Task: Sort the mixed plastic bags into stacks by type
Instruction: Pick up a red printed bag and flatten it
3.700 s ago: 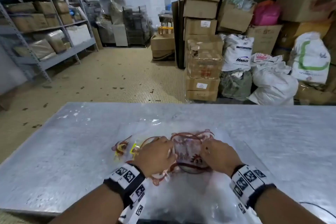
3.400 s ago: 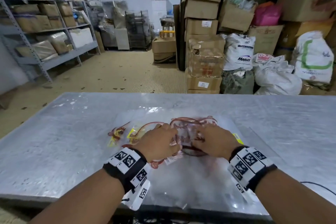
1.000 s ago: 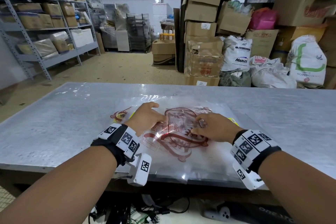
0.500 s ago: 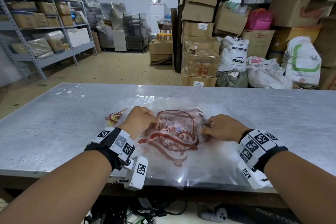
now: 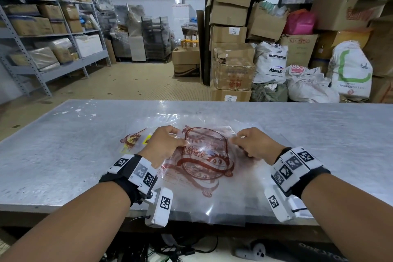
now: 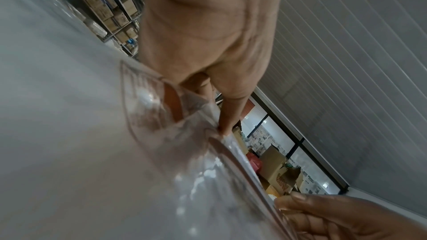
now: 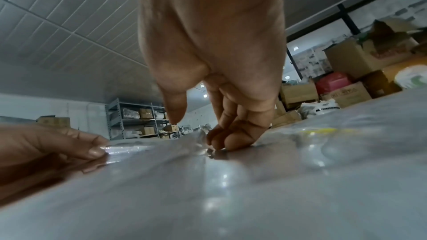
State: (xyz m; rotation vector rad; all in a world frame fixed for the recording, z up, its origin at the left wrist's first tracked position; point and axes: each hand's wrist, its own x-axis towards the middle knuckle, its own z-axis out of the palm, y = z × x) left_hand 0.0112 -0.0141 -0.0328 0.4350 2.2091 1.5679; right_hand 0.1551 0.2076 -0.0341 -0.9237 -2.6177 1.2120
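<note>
Fingers (image 5: 170,141) of both hands pinch opposite edges of the red-printed clear bag (image 5: 204,155) atop the unsorted pile (image 5: 212,202) on the desk (image 5: 53,155); no separate stacks visible yet.

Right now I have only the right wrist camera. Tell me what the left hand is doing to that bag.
Observer: The left hand pinches the left edge of the red-printed bag. The left wrist view shows the thumb on top of the film and a finger under it.
Operator: Describe the print. It's a blur here.
Observer: A red-brown cartoon figure inside a rounded frame, on clear plastic, facing up.
Operator: Report any other type lying beyond that hand.
Observer: A bag with a yellow-and-red print peeks out to the left of the left hand, flat on the table.
</note>
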